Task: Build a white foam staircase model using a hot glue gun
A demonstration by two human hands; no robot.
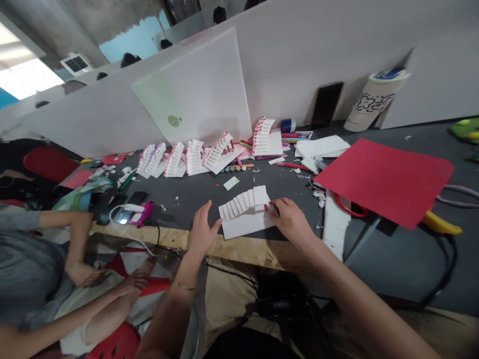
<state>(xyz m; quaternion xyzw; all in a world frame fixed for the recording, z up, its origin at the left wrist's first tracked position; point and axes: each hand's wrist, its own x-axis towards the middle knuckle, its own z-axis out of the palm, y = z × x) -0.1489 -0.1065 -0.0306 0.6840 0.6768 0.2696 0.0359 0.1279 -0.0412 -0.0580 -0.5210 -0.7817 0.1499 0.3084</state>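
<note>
A white model staircase (239, 203), with its flat landing (260, 195) at the right end, sits on a white rectangular base (245, 227) near the table's front edge. Beside the low left end is my left hand (203, 230), thumb and fingers apart, at the model's edge and holding nothing. My right hand (291, 215) is at the landing's right side, its fingers closed in a pinch. A small red piece (266, 207) shows by those fingertips under the landing; its full shape is hidden.
Several decorated model staircases (194, 157) line the back, before a white board (202, 94). To the right lie a red sheet (385, 174), a hot glue gun (441, 223) and a paper cup (370, 102). At left sits another person (33, 264) by a phone with a cable.
</note>
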